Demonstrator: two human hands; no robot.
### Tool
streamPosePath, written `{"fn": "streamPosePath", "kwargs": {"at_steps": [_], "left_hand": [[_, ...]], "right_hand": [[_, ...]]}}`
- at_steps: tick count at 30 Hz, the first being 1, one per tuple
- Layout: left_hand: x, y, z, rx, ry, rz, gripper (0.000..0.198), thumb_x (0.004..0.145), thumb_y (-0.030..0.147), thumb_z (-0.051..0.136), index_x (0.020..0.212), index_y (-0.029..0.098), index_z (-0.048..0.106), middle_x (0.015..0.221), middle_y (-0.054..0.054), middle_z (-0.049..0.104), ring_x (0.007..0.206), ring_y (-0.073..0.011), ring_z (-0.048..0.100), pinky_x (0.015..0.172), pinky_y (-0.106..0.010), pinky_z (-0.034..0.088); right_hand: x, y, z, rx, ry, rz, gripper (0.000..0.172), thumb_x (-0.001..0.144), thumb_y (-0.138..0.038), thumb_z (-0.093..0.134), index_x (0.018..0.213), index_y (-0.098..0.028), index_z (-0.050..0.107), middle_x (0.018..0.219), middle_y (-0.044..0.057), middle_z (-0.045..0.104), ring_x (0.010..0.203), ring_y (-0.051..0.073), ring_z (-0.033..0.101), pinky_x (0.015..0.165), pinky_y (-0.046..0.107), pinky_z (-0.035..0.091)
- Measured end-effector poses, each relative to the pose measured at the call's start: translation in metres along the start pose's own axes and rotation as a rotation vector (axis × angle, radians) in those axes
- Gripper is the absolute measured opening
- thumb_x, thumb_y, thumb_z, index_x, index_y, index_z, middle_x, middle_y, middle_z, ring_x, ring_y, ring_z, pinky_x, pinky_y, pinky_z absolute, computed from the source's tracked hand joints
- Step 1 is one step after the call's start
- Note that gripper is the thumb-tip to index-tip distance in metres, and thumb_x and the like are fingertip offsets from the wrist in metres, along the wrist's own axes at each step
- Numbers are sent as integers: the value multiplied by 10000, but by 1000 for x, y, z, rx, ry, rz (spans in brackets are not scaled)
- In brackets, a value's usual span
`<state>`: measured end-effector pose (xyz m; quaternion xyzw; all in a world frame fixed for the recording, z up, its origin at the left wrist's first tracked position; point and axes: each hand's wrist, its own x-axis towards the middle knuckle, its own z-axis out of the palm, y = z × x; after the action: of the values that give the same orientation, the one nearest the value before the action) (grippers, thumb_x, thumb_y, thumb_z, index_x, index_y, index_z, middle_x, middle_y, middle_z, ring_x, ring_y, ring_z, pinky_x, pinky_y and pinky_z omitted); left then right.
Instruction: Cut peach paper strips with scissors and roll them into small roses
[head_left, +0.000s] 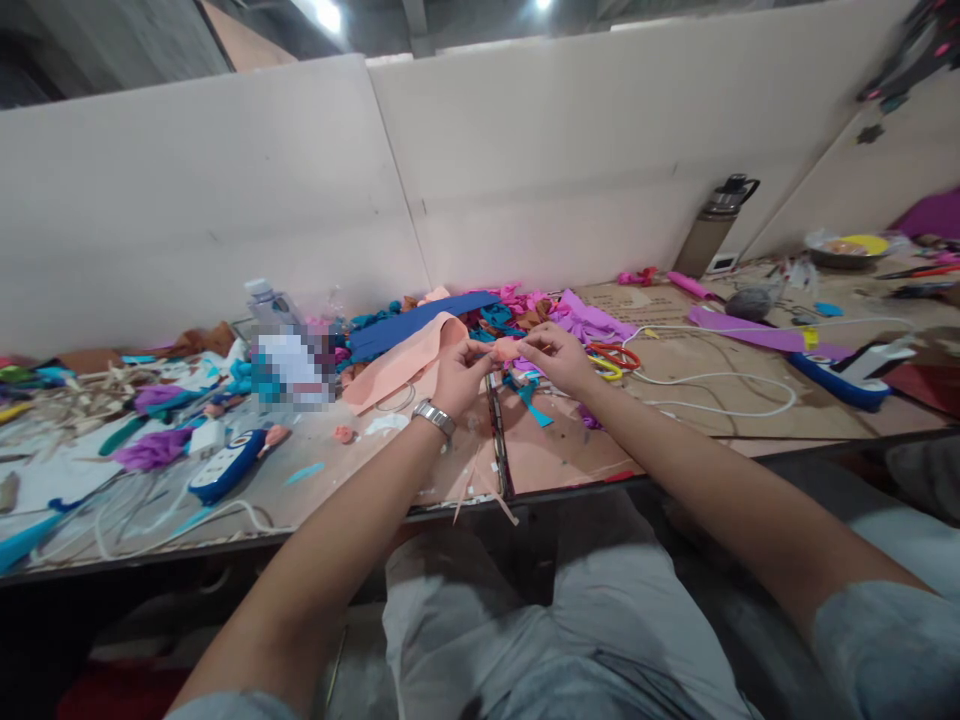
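Between my two hands, above the table's middle seam, is a small piece of peach crepe paper (pixel 507 348). My left hand (pixel 460 375), with a watch at the wrist, pinches its left end. On the other end, the fingers of my right hand (pixel 556 358) are closed in a pinch. Just behind my left hand lies a larger peach crepe paper sheet (pixel 405 362), its far end curled up. A blue crepe paper strip (pixel 424 325) rests behind that sheet. Purple crepe paper (pixel 592 318) is heaped beyond my right hand.
Yellow and red-orange wire coils (pixel 616 358) lie right of my right hand. White cables run to a blue power strip (pixel 840 380); another power strip (pixel 227 467) sits at left. A dark flask (pixel 709 230) stands by the white partition (pixel 562 160). Scraps cover the left side.
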<state>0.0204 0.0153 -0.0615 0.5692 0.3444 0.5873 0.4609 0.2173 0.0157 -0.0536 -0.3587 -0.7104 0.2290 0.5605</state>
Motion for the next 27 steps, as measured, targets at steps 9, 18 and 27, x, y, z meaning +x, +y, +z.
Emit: {"fn": "streamPosePath", "kwargs": {"at_steps": [9,18,27], "left_hand": [[-2,6,1,68,-23,62,324,686,384,876,792,145,683,962,-89,751,897,-199,717,863,-378,576],[-5,12,5,120,-47,188,265,747,370,833,779,157,678,1029,-127,763,1013,-254,722,882,-421,574],[-3,13,4,152,1,254,277,742,387,832,761,158,677,1047,-141,766,1010,-256,726,881,-422,577]], "right_hand": [[0,-2,-1,-28,-64,-21,345,729,-494,824,726,-188,665,923,40,561,756,161,548,669,315,461],[1,0,3,93,-24,15,400,753,-548,783,674,-202,597,858,26,539,761,169,530,641,309,425],[1,4,3,114,2,-24,458,749,-618,777,680,-202,597,829,23,551,776,175,544,681,323,420]]}}
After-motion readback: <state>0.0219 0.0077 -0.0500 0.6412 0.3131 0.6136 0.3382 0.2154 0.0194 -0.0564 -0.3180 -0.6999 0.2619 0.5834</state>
